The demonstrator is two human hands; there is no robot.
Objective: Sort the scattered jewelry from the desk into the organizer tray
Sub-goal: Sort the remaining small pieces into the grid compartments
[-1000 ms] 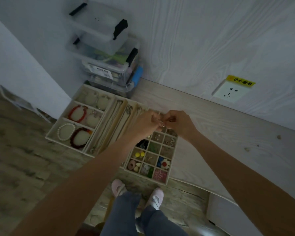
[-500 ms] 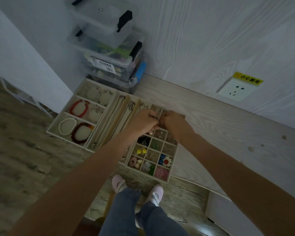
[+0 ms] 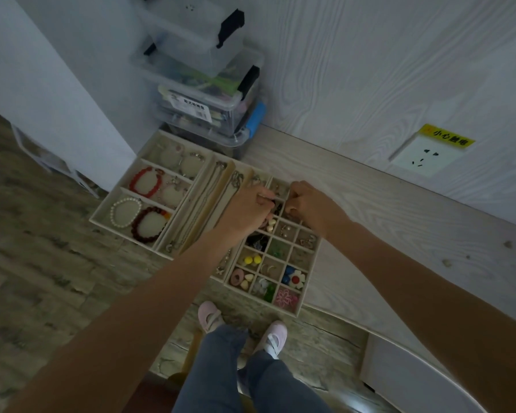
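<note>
With bracelets [image 3: 145, 182] and chains [image 3: 209, 192] already lying in the organizer tray [image 3: 108, 208], your left hand [image 3: 248, 208] and right hand [image 3: 309, 205] pinch something too small to identify over its far small compartments, the desk [image 3: 399, 222] apparently bare, sorting seemingly near done.

Blue jeans [image 3: 251, 380] (pink shoes [image 3: 210, 315])

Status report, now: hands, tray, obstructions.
Left hand and right hand both curled over the far cells of the organizer tray; item between them too small to identify. Near cells filled. Nothing blocking.
</note>
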